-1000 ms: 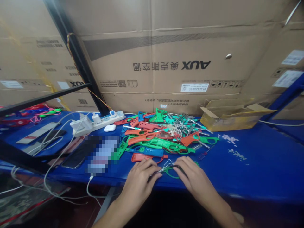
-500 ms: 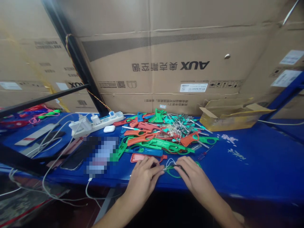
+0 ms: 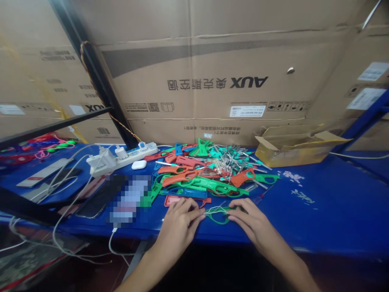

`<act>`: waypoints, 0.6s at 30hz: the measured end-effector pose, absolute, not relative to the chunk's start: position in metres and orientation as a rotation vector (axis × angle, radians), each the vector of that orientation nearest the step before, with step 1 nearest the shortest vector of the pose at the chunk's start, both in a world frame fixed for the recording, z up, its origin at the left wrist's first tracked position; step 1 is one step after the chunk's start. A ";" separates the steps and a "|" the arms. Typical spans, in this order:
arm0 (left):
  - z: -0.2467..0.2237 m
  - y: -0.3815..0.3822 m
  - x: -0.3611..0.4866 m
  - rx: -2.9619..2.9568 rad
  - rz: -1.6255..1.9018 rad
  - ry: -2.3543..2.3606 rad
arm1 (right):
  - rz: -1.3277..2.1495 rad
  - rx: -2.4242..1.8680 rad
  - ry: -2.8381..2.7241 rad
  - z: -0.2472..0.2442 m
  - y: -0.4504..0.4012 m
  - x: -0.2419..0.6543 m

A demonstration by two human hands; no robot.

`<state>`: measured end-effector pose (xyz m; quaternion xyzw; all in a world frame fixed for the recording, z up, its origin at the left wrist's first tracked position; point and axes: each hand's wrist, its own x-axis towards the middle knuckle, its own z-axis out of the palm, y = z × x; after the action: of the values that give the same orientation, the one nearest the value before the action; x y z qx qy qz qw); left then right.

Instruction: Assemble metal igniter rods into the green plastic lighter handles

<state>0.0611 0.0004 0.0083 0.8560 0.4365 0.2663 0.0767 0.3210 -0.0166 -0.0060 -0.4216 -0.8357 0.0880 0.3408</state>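
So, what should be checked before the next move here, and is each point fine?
1. Left grip secure: ok, pinched at the left end of the green piece.
2. Right grip secure: ok, pinched at its right end.
3. White wire seated: cannot tell; it crosses the green piece, but its ends are hidden.
4. Red shell clear of the left grip: cannot tell; they overlap in this view.
5. White charging cable out of the way: ok, well off to the left.

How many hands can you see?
2. The left hand is at the left end of the green piece, and the right hand is at its right end.
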 end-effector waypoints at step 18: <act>0.016 0.000 0.058 2.468 0.717 1.341 | 0.620 -1.241 -1.972 0.004 -0.014 0.324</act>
<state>0.0577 0.0004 0.0156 0.8451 0.4593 0.2454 0.1209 0.3239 -0.0144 0.0042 -0.4806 -0.7639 0.2401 0.3575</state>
